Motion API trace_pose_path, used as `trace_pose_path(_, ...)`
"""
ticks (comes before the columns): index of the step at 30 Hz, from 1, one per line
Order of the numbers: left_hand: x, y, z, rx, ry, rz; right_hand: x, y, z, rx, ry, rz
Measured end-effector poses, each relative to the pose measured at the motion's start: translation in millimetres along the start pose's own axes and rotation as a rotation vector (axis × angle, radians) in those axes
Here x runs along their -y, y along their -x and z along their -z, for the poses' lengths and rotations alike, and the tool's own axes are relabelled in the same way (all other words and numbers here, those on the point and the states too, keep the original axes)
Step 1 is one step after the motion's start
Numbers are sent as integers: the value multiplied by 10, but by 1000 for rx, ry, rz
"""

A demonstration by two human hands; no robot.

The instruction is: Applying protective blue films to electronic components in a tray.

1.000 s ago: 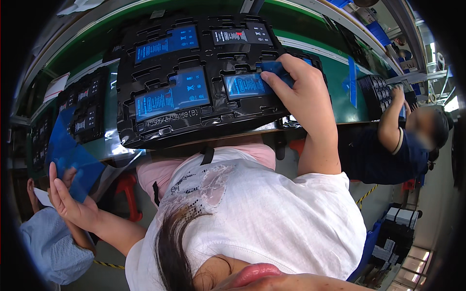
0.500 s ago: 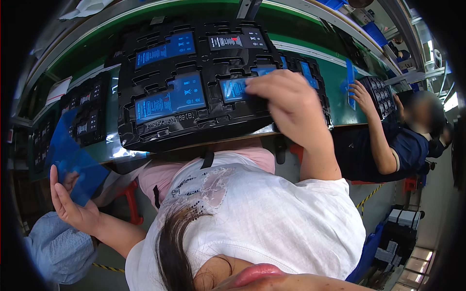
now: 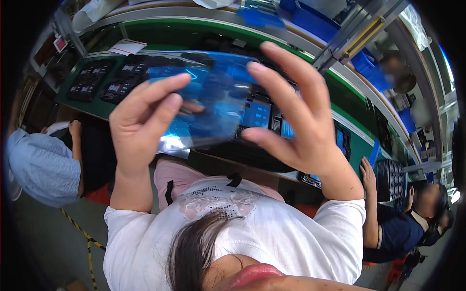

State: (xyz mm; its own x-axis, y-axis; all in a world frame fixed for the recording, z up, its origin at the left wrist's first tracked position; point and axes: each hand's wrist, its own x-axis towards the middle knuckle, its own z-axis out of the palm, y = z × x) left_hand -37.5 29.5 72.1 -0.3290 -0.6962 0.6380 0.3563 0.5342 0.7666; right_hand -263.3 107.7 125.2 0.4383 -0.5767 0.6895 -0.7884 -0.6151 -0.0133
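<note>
A sheet of clear blue plastic film (image 3: 208, 104) is raised in front of me, over the bench. My left hand (image 3: 141, 116) pinches its left side between thumb and fingers. My right hand (image 3: 301, 111) is beside the film's right edge, thumb and fingers spread apart; whether a fingertip touches the film I cannot tell. Behind the film lies a black moulded tray (image 3: 242, 150), mostly hidden. Flat batteries with blue faces (image 3: 256, 114) sit in its pockets, showing between the film and my right hand.
Black trays (image 3: 90, 82) lie on the green bench (image 3: 366, 131) at the left, near white paper (image 3: 127, 47). A metal post (image 3: 359, 34) and blue bins (image 3: 315, 22) stand beyond. Co-workers sit at the left (image 3: 43, 165) and right (image 3: 398, 233), the right one beside stacked trays (image 3: 391, 179).
My left hand has brought the blue film up from the lower left to the middle. My right hand has left the battery in the tray and risen beside the film, fingers spread.
</note>
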Motion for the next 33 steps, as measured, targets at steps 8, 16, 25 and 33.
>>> trace_pose_path(8,-18,132,-88,-19,296,141,-24,-18,-409,230,-275,49)
trace_pose_path(16,167,289,253,198,215,309,40,66,-349,174,-451,127)
trace_pose_path(25,179,289,295,190,-155,43,72,58,-188,71,-297,170)
trace_pose_path(33,232,370,602,-250,-299,-3,-493,138,135,-642,-626,-695)
